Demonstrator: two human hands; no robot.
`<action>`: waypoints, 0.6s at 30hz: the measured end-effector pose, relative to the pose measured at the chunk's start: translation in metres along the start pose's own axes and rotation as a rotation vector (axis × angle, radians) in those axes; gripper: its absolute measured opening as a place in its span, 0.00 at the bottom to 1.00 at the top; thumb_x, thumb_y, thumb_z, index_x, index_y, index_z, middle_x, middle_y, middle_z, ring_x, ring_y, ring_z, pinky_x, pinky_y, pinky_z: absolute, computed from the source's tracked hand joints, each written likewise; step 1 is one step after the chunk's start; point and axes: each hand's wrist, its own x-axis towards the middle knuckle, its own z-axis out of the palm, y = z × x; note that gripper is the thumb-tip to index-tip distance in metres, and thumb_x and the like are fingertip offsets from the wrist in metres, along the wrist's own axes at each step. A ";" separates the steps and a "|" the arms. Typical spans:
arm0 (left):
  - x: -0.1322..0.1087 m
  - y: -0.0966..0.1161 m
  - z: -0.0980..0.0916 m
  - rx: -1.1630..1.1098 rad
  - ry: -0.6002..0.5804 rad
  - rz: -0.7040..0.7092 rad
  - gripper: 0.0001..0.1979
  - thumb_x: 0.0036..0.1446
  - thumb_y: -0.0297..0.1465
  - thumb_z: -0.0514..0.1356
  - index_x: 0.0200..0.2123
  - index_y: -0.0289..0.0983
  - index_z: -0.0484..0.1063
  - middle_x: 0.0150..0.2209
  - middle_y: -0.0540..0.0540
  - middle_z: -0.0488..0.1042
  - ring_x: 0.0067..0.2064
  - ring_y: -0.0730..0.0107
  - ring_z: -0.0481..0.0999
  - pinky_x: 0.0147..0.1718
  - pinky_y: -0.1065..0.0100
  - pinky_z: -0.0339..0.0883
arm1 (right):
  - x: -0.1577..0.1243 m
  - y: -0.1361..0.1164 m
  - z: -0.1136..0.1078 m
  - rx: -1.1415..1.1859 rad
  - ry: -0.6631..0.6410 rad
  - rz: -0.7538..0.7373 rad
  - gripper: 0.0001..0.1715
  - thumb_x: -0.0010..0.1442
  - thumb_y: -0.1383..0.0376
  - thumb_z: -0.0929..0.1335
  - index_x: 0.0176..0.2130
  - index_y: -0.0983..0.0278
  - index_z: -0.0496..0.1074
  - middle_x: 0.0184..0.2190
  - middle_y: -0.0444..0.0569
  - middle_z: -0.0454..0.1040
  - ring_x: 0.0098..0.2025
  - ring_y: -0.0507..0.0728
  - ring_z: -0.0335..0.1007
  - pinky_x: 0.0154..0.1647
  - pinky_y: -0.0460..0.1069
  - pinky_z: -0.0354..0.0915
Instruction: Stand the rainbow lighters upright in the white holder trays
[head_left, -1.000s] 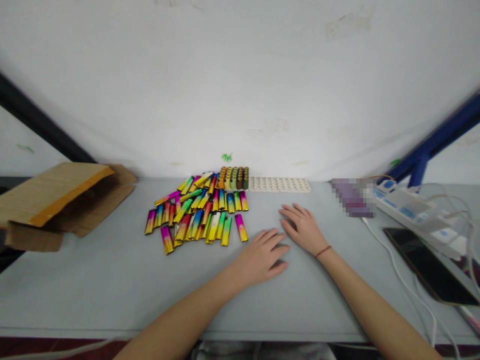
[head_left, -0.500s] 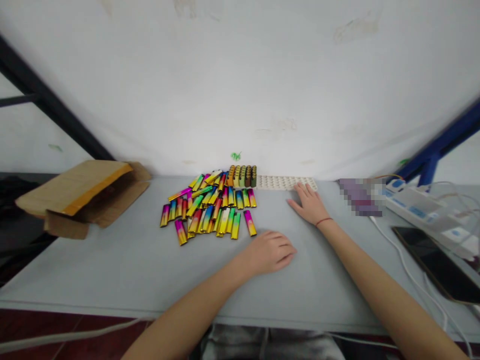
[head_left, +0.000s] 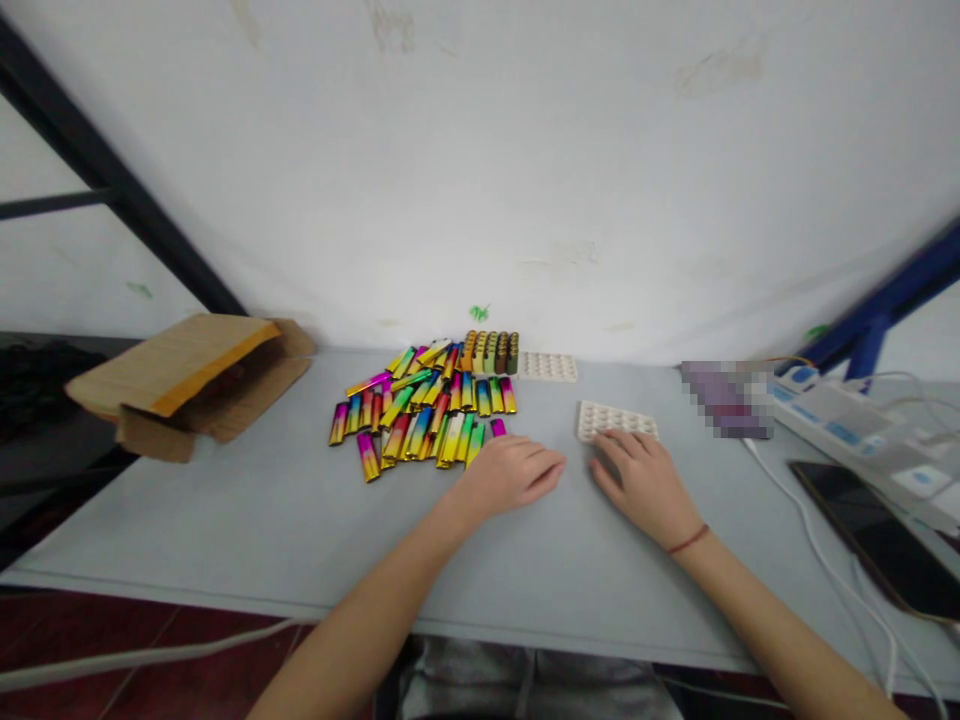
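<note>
My right hand (head_left: 641, 485) lies over the near edge of a white tray (head_left: 619, 418) with rows of round pockets, its fingertips on the tray and the thumb apart in front. My left hand (head_left: 510, 475) is on the table, fingers curled and pressed together; whatever may be inside is hidden. Just beyond it spreads a pile of shiny rainbow-and-gold flat pieces shaped like lighters (head_left: 412, 435), one partly covered by the hand. Behind them, upright lighter-like pieces with gold tops (head_left: 490, 355) stand in tight rows beside a second white pocketed tray (head_left: 551, 366).
An open cardboard box (head_left: 202, 375) lies on its side at the left. To the right are a blurred-out purple object (head_left: 720, 400), a power strip (head_left: 847, 420) with plugs and cables, and a dark phone (head_left: 877, 535). A wall rises behind the table (head_left: 315, 540).
My right hand has drawn one white tray toward me, away from the tray by the wall. My left hand has shifted left toward the pile, and the view has turned slightly.
</note>
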 end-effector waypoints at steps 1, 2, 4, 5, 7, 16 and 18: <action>-0.001 -0.005 -0.002 -0.010 0.006 -0.053 0.15 0.68 0.33 0.51 0.40 0.38 0.78 0.31 0.46 0.80 0.35 0.70 0.79 0.38 0.69 0.70 | -0.004 -0.007 -0.003 0.007 0.003 -0.005 0.20 0.66 0.60 0.63 0.53 0.63 0.75 0.52 0.57 0.77 0.52 0.67 0.69 0.57 0.62 0.60; -0.001 -0.011 -0.005 -0.021 0.004 -0.107 0.14 0.67 0.32 0.51 0.40 0.38 0.78 0.33 0.46 0.81 0.35 0.69 0.79 0.38 0.69 0.70 | -0.008 -0.014 -0.005 0.016 0.009 -0.013 0.20 0.66 0.61 0.63 0.53 0.63 0.75 0.51 0.56 0.78 0.51 0.67 0.70 0.59 0.63 0.58; -0.003 -0.021 -0.011 -0.037 -0.008 -0.229 0.13 0.66 0.32 0.53 0.40 0.38 0.78 0.36 0.46 0.82 0.37 0.68 0.80 0.39 0.69 0.70 | -0.013 -0.029 -0.008 0.043 0.019 -0.038 0.18 0.66 0.62 0.63 0.51 0.61 0.76 0.50 0.55 0.79 0.51 0.66 0.70 0.61 0.65 0.55; -0.004 -0.027 -0.016 -0.032 -0.009 -0.301 0.12 0.66 0.32 0.53 0.39 0.38 0.78 0.37 0.46 0.82 0.38 0.68 0.80 0.40 0.69 0.70 | -0.014 -0.035 -0.009 0.065 0.019 -0.058 0.17 0.67 0.62 0.63 0.51 0.61 0.76 0.49 0.55 0.79 0.50 0.66 0.70 0.61 0.64 0.54; -0.007 -0.037 -0.027 0.027 0.009 -0.473 0.12 0.65 0.32 0.53 0.39 0.38 0.77 0.39 0.45 0.82 0.40 0.66 0.80 0.41 0.68 0.69 | -0.014 -0.047 -0.010 0.112 0.019 -0.100 0.16 0.67 0.63 0.64 0.50 0.60 0.76 0.48 0.54 0.79 0.49 0.64 0.71 0.61 0.64 0.54; -0.028 -0.063 -0.053 0.266 -0.231 -0.906 0.19 0.63 0.45 0.54 0.36 0.35 0.77 0.41 0.37 0.77 0.44 0.53 0.77 0.43 0.58 0.68 | 0.016 -0.050 -0.024 0.090 -0.082 -0.102 0.31 0.61 0.49 0.69 0.57 0.64 0.71 0.58 0.61 0.72 0.56 0.70 0.67 0.54 0.63 0.60; -0.027 -0.062 -0.052 0.250 -0.266 -0.943 0.21 0.63 0.46 0.54 0.39 0.35 0.77 0.44 0.37 0.77 0.46 0.52 0.77 0.44 0.58 0.68 | 0.020 -0.041 -0.025 0.051 -0.167 -0.050 0.39 0.58 0.46 0.71 0.59 0.68 0.68 0.59 0.65 0.71 0.56 0.72 0.67 0.52 0.63 0.63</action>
